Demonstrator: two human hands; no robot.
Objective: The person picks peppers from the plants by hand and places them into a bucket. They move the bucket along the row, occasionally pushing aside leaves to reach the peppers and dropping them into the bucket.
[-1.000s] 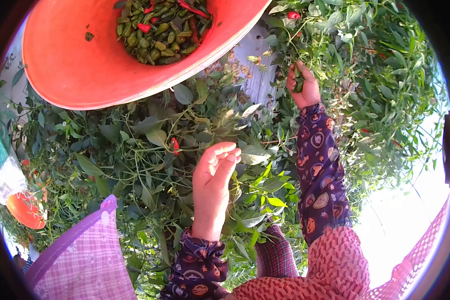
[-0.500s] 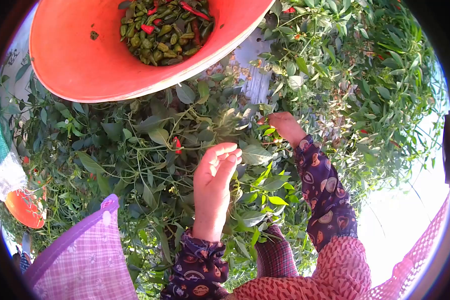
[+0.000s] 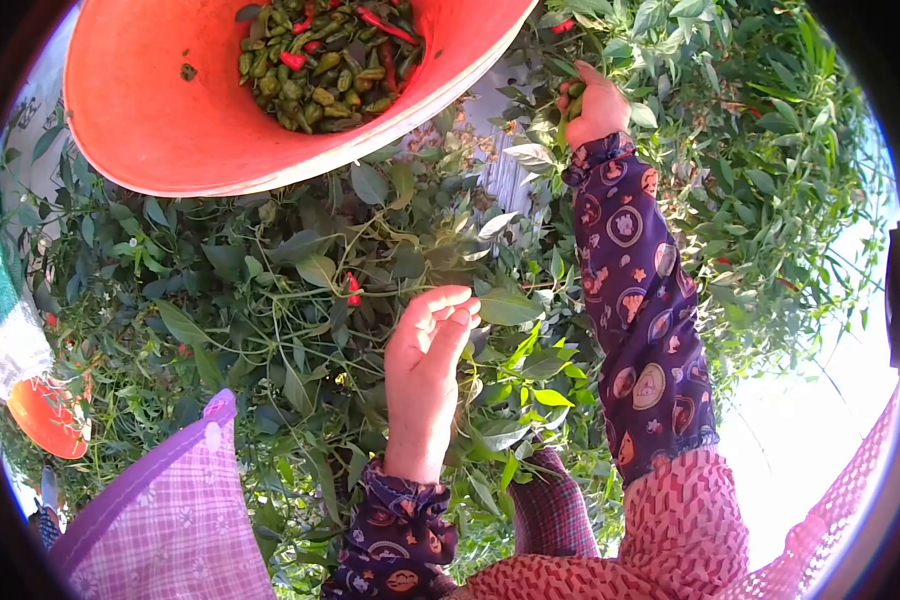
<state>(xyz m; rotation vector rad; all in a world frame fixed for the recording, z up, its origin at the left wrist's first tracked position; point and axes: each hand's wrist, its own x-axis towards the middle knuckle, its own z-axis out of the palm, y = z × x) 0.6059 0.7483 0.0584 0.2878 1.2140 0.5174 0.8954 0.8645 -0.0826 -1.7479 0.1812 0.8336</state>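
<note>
My left hand (image 3: 428, 365) is raised over the plants at the centre, palm partly up, its fingers curled in towards the thumb. What it holds, if anything, is too hidden to name. Farther up and right, my right hand (image 3: 598, 105) reaches among the leaves, its fingers wrapped round green peppers (image 3: 573, 100). A large red-orange bucket (image 3: 160, 110) at the top left contains green peppers (image 3: 320, 85) and a few red ones. One red pepper (image 3: 353, 289) hangs on a plant left of my left hand.
Dense pepper plants (image 3: 770, 180) spread across the view. Pale sheeting (image 3: 510, 165) shows between rows. A purple checked cloth (image 3: 180, 500) covers the lower left. An orange container (image 3: 50, 415) and a green-and-white sack (image 3: 5, 320) are at the left edge.
My right hand has moved up and slightly right, away from the central plant to foliage near the top. My left hand has barely moved. The bucket has shifted slightly up in view.
</note>
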